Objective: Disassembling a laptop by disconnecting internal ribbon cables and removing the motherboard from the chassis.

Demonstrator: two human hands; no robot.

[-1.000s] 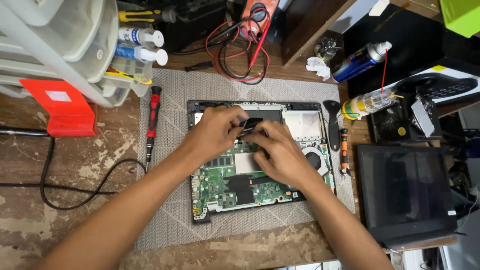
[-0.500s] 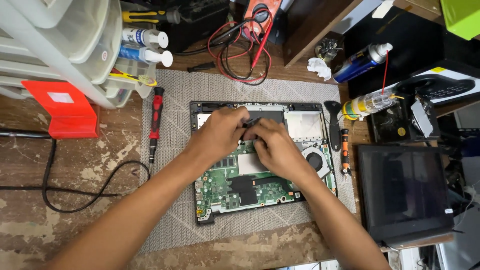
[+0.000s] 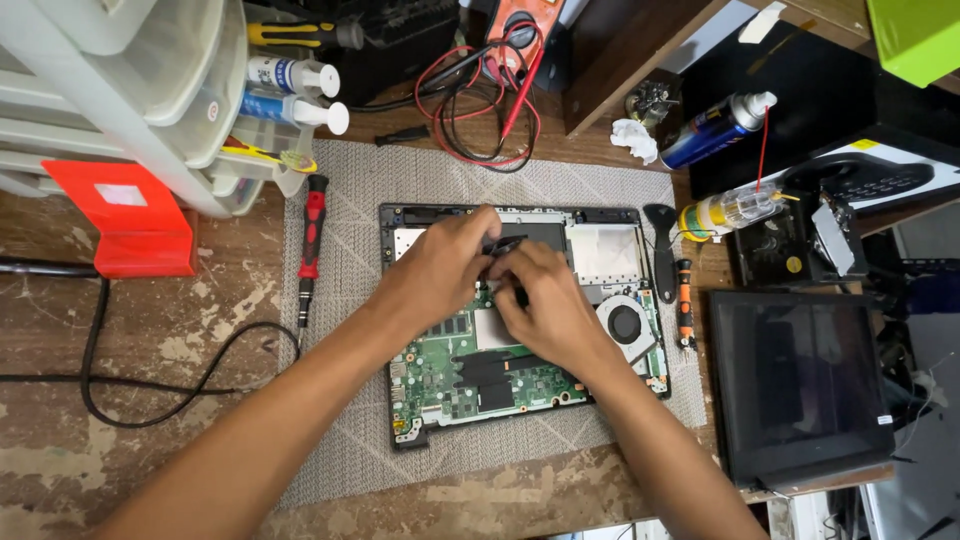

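An opened laptop base (image 3: 420,400) lies on a grey mat (image 3: 340,420), its green circuit board (image 3: 450,370) and round fan (image 3: 626,322) exposed. My left hand (image 3: 440,265) and my right hand (image 3: 545,300) meet over the upper middle of the board. Together their fingertips pinch a small black part (image 3: 503,245), a thin flat strip. Which hand carries it mainly I cannot tell. The board under both hands is hidden.
A red-and-black screwdriver (image 3: 311,245) lies left of the laptop, an orange-handled one (image 3: 685,300) and a black pry tool (image 3: 662,245) to its right. A dark screen panel (image 3: 800,380) sits at right. Spray cans, multimeter leads (image 3: 480,100), plastic drawers (image 3: 130,90) and a black cable (image 3: 150,390) surround the mat.
The view has shifted slightly. Both hands have crept a little toward the top edge of the laptop and stay together on the small black part.
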